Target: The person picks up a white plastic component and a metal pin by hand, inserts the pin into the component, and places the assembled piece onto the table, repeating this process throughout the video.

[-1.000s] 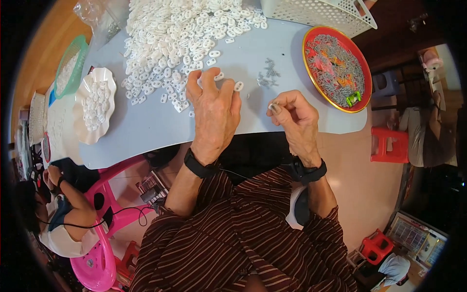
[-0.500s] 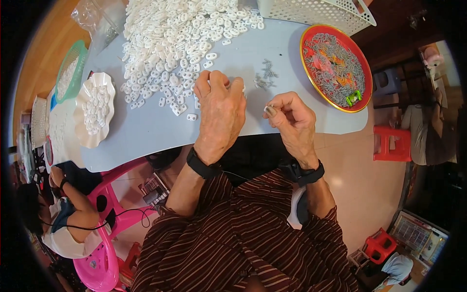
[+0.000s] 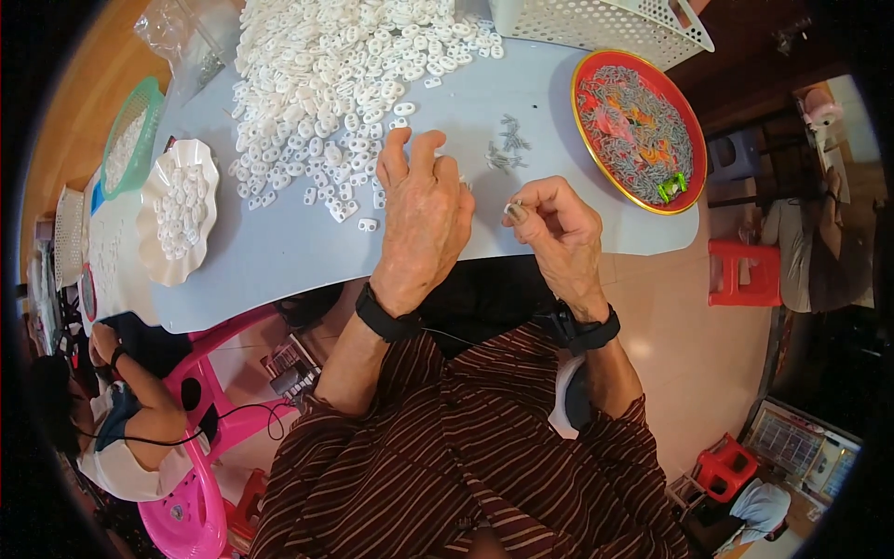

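Over the front of the table, my left hand [image 3: 421, 224] is closed at the thumb and forefinger, with other fingers raised. A bit of a small white plastic piece shows at its right side, mostly hidden by the fingers. My right hand [image 3: 566, 233] pinches something tiny between thumb and forefinger; its kind is too small to tell. Left of and beyond my left hand spreads a large heap of white oval pieces [image 3: 321, 88], each with holes. Several short grey screw-like pins [image 3: 508, 146] lie loose just beyond the gap between my hands.
A red gold-rimmed bowl [image 3: 697, 126] of grey pins stands at the right. At the left are a scalloped white dish [image 3: 151, 233] of white pieces and a green basket [image 3: 152, 95]. A white perforated basket [image 3: 596, 33] is at the back. Another person [image 3: 154, 410] sits lower left.
The raised fingers of my left hand have lifted and spread a little. My right hand keeps its pinch in nearly the same place.
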The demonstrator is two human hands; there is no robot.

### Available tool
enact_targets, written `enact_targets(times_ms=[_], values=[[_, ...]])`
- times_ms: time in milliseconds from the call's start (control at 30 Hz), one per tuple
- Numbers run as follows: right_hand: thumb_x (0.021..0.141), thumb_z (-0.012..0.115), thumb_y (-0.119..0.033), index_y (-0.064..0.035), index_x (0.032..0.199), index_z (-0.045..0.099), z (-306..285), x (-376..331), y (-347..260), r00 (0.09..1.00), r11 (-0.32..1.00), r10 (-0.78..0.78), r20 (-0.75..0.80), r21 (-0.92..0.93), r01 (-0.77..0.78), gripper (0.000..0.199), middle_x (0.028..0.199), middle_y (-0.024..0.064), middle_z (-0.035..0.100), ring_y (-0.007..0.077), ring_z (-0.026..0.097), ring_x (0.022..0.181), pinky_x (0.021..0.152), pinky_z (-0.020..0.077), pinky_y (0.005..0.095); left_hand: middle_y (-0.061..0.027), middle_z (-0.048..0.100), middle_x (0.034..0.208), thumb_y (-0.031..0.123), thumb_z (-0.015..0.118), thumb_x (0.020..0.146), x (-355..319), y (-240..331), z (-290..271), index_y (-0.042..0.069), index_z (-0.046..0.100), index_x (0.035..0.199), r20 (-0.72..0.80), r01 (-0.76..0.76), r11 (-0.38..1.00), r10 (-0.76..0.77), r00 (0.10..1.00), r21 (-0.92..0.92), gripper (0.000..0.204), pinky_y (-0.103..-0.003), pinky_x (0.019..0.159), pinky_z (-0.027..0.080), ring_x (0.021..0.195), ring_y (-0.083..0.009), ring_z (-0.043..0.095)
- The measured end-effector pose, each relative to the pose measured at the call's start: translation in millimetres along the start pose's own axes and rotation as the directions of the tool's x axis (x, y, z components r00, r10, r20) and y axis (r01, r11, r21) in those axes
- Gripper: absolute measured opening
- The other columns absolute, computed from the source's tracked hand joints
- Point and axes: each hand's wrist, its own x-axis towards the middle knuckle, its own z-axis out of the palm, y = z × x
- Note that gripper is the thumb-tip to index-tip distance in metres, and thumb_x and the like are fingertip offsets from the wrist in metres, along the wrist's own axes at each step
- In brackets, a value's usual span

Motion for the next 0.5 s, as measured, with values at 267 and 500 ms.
enact_targets(times_ms=[267,500], values=[[0.089,0.063,-0.005,-0.0003,0.094,0.056,-1.0,1.0,1.6,0.998,0.991,-0.060,-0.010,0.117,0.061,0.010,0.090,0.0036,0.059,0.0063,0.052,0.073,0.067,0.0439,0.0201,-0.0099,0.055,0.086,-0.002,0.065,0.076,0.9,13.2,-17.4,0.000,0.062,0.089,0.021,0.202,0.866,-0.217,0.976,-0.458,0.013,-0.033,0.077,0.042,0.086,-0.0238,0.053],[0.091,0.062,-0.008,0.0001,0.095,0.055,13.8,4.9,2.2,0.996,0.938,-0.082,0.027,0.339,0.068,0.012,0.102,0.0066,0.058,0.0070,0.050,0.078,0.073,0.0440,0.0217,0.0022,0.061,0.077,0.004,0.055,0.090,-8.6,16.8,-3.9,0.001,0.061,0.088,0.432,0.469,-0.010,-0.406,0.805,-0.883,0.007,-0.020,0.063,0.041,0.070,-0.0042,0.052]])
